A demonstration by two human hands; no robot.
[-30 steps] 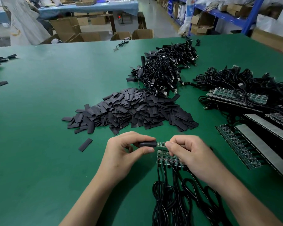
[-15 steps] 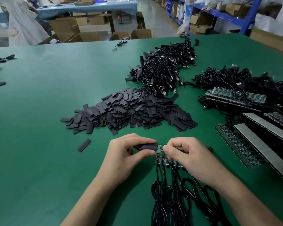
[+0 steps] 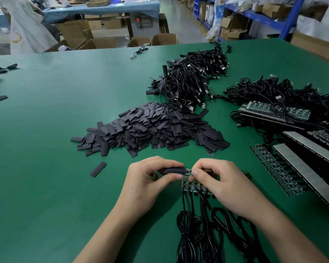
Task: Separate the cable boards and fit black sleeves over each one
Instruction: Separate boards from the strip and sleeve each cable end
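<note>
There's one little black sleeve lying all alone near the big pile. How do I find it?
Start at the big heap of black sleeves in the middle of the green table. Look just off its near-left corner, left of the left hand: the lone sleeve lies flat, touching nothing.

Even overhead light, soft shadows under the arms on the worktop (image 3: 46,168); wide-angle bending at the frame's edges, background slightly soft.
</note>
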